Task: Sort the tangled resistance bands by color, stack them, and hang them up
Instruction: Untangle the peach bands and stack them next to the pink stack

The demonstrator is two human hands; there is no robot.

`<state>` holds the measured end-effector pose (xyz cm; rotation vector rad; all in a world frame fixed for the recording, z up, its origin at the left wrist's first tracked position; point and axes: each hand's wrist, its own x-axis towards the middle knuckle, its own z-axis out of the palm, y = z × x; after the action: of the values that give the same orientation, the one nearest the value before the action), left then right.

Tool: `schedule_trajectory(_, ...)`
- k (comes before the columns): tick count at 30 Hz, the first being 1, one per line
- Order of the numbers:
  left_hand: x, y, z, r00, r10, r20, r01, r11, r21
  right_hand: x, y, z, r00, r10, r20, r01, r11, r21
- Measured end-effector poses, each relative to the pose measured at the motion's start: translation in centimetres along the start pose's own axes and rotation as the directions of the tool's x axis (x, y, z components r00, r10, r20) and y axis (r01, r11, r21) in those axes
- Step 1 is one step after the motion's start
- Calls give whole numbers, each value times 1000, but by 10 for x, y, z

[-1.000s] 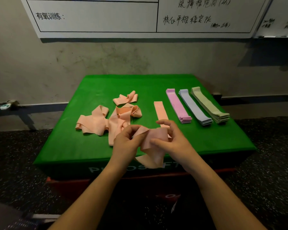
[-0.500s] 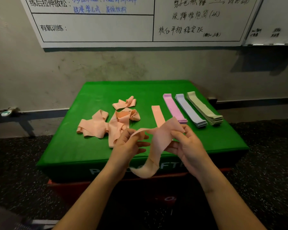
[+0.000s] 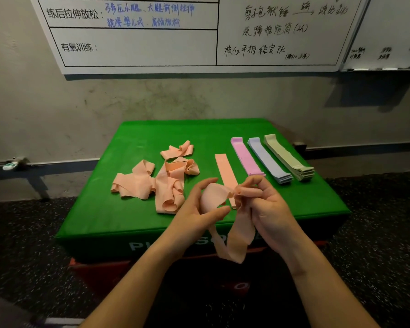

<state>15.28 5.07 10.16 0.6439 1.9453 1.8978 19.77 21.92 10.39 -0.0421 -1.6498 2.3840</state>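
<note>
Both hands hold one peach resistance band [image 3: 237,235] over the near edge of the green box [image 3: 118,221]. My left hand [image 3: 199,209] cups its upper fold between thumb and fingers. My right hand [image 3: 263,207] grips the band, with its loop hanging down below. A tangled heap of peach bands [image 3: 161,178] lies on the box's left half. A single flat peach band [image 3: 225,171] lies beside it, partly behind my hands. Neat stacks of pink [image 3: 245,156], blue [image 3: 268,160] and pale green bands [image 3: 288,157] lie in a row at the right.
The green box stands against a grey wall, on a red box [image 3: 100,268] over dark speckled flooring [image 3: 379,233]. A whiteboard [image 3: 152,43] with handwriting hangs above. A small lock or fitting [image 3: 12,163] sits on the wall rail at the far left.
The band was stretched flat between both hands; now my right hand has curled round it and the loop hangs lower. My view has tilted up, showing more of the whiteboard.
</note>
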Motion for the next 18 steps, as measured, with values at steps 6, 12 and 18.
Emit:
schedule_trajectory(6, 0, 0, 6, 999, -38, -14, 35, 985, -170, -5, 0, -2, 994, -90, 59, 99, 980, -174)
schedule_trajectory(12, 4, -2, 4, 985, -49, -163, 8, 971, -240, -11, 3, -15, 999, 15, 28, -11, 988, -154)
schedule_trajectory(18, 5, 1, 4, 988, -25, -153, -2, 984, -177, -13, 0, -15, 998, 15, 67, 11, 932, -363)
